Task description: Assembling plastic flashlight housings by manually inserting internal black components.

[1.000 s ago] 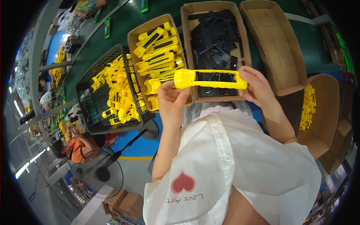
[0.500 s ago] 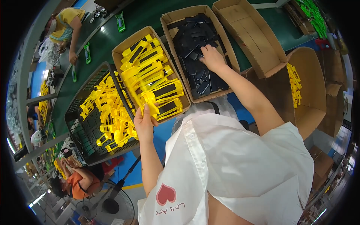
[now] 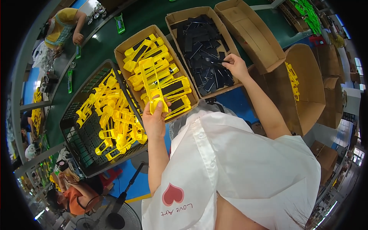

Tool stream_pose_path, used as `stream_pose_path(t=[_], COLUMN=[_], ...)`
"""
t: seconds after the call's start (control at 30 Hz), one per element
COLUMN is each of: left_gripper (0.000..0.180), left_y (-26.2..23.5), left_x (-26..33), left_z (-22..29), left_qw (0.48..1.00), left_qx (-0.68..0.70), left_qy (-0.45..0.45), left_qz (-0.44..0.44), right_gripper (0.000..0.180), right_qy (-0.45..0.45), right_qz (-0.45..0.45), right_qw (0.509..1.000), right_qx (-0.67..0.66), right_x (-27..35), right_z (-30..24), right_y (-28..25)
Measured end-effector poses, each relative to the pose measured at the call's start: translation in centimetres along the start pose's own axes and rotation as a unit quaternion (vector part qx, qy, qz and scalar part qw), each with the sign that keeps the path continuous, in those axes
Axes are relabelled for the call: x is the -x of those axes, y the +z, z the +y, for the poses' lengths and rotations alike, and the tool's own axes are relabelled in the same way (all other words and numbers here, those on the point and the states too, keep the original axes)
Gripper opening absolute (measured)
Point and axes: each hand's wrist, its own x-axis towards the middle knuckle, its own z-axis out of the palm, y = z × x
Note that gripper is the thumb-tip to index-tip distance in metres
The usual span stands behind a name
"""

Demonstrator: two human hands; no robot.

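My left hand (image 3: 154, 123) is closed round the rounded end of a yellow plastic frame (image 3: 156, 105), whose long open part points away from me. It is held over a cardboard box (image 3: 119, 53) of similar yellow frames, several with black strips in them. My right hand (image 3: 236, 68) pinches a thin black strip (image 3: 218, 60) above the right side of another cardboard box (image 3: 171, 19). Loose black strips (image 3: 197, 38) lie heaped in that box. The fingertips of my left hand are partly hidden behind the yellow frame.
A dark plastic basket (image 3: 73, 143) of yellow frames stands at the left. Another cardboard box (image 3: 255, 36) lies at the far right, near a tall carton (image 3: 312, 82) with yellow parts. Green pieces lie on the green table (image 3: 103, 42). Co-workers sit at left; a fan (image 3: 115, 218) stands below.
My right hand has drawn back rightward from the heap, now with a black strip in its fingers. The yellow frame in my left hand now stands more upright in view.
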Motion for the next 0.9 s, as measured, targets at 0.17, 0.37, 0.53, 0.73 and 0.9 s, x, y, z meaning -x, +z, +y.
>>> stream_pose_path(t=[0.17, 0.37, 0.53, 0.73, 0.9], left_gripper=[0.023, 0.025, 0.034, 0.035, 0.032], left_y=[1.0, 5.1, 4.8, 4.7, 6.0], left_x=[-0.2, -0.5, -1.3, -0.7, -0.4], left_z=[0.3, 0.4, 1.1, 0.9, 0.0], left_qw=[0.993, 0.984, 0.972, 0.971, 0.978], left_qx=[0.087, 0.086, 0.114, 0.162, 0.168], left_qy=[-0.031, -0.043, -0.044, 0.035, 0.036], left_qz=[-0.075, -0.153, -0.201, -0.172, -0.116], right_gripper=[0.02, 0.01, 0.015, 0.016, 0.017], right_qy=[0.093, 0.066, 0.053, 0.206, 0.084], right_qz=[-0.053, -0.221, -0.36, -0.288, -0.281], right_qw=[0.969, 0.933, 0.893, 0.731, 0.829], right_qx=[-0.221, -0.276, -0.264, -0.584, -0.475], right_x=[1.6, 4.3, 4.4, 4.5, 5.8], right_z=[-3.7, -9.8, -11.6, -12.5, -14.7], right_y=[-0.5, 1.3, 2.0, 4.4, 5.4])
